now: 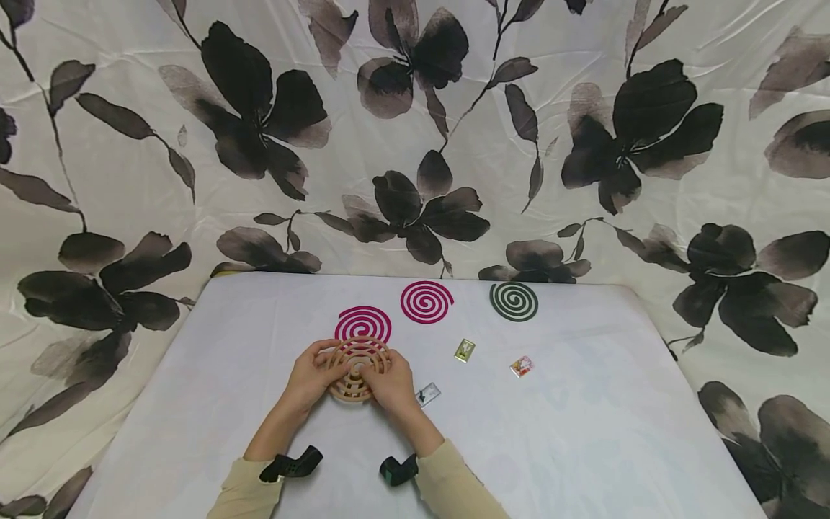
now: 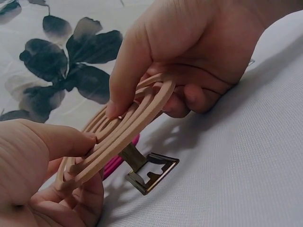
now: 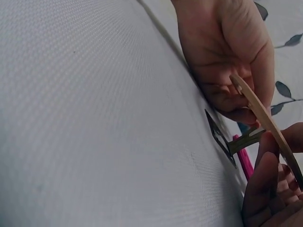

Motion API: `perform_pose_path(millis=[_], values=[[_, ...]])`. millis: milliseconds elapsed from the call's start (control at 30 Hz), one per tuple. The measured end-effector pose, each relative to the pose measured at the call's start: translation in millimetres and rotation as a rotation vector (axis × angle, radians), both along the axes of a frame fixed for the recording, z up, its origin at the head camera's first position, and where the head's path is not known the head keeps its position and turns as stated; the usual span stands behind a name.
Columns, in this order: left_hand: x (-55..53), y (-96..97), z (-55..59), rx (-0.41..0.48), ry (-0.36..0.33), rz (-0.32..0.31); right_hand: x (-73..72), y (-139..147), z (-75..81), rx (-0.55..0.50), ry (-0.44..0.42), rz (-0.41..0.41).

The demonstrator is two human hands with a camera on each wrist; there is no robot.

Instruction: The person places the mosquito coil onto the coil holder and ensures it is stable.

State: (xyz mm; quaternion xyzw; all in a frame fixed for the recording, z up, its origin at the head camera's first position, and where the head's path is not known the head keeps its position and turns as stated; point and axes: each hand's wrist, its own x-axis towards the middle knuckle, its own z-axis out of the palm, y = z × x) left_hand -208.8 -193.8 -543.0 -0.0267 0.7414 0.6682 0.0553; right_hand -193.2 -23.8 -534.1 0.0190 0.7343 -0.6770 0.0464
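Observation:
Both hands hold a tan mosquito coil (image 2: 137,126) over the white table. My left hand (image 1: 310,375) grips its left side, thumb on top and fingers beneath. On the opposite side my right hand (image 1: 390,382) pinches it, its thumb pressing close to the middle. A bent metal coil stand (image 2: 134,158) juts down from the coil's underside, its wide flat foot low over the cloth. Just beyond the hands lies a magenta coil (image 1: 363,317), partly covered by the tan one in the head view.
Farther back lie a second magenta coil (image 1: 426,303) and a dark green coil (image 1: 514,301). Right of the hands are a small gold piece (image 1: 465,350), a red-and-white piece (image 1: 521,366) and a silvery piece (image 1: 429,393). A flowered cloth (image 1: 402,144) hangs behind the table.

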Motion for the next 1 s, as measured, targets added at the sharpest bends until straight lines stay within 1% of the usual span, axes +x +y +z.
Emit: perform_pose_path(millis=[233, 400, 533, 733, 900, 1000], values=[[-0.1, -0.1, -0.7, -0.025, -0.003, 0.001, -1.0, -0.9, -1.7, 0.028, 0.002, -0.011], [0.0, -0.4, -2.3, -0.037, -0.014, 0.004, -2.0, -1.9, -4.3, 0.058, 0.023, -0.027], [0.5, -0.6, -3.1, -0.030, -0.020, -0.001, -1.3, -1.9, -4.5, 0.047, 0.029, -0.028], [2.0, 0.2, -0.6, -0.005, -0.013, -0.011, -1.2, -1.2, -5.5, 0.038, 0.042, -0.032], [0.8, 0.8, -0.6, -0.037, -0.006, -0.012, -1.8, -0.9, -4.4, 0.063, 0.059, -0.038], [0.7, 0.7, -0.6, -0.040, -0.003, -0.022, -1.8, -1.1, -3.3, 0.071, 0.064, -0.033]])
